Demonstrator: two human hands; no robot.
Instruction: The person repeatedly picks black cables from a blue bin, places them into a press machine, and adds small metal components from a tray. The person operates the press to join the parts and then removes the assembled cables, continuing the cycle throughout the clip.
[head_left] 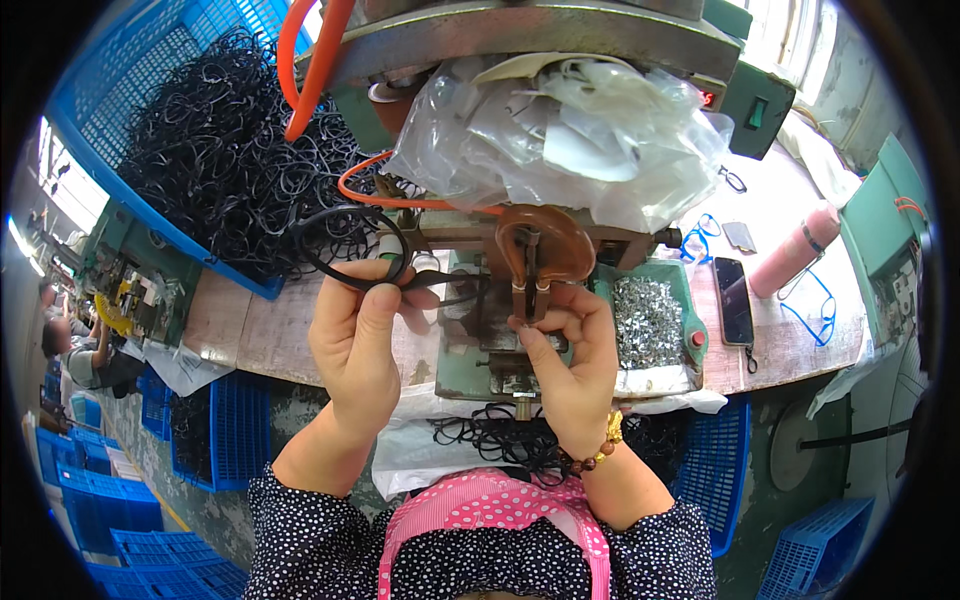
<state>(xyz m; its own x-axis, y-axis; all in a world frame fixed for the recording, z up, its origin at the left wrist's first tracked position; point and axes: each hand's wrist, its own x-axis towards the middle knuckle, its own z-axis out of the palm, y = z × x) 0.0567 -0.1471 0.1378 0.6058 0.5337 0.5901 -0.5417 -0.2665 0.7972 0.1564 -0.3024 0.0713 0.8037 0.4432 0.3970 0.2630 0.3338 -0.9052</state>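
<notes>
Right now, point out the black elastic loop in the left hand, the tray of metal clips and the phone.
black elastic loop (pixel 318 250): head view, left arc of the loop.
tray of metal clips (pixel 690 285): head view, green right rim.
phone (pixel 733 300): head view, middle of the dark screen.

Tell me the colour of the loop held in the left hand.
Black: a thin elastic loop pinched by the left hand, clearest in the head view.

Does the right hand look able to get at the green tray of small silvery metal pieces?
Probably yes: the right hand is at the machine, right beside the green tray of small silvery metal pieces, with nothing between them.
</notes>
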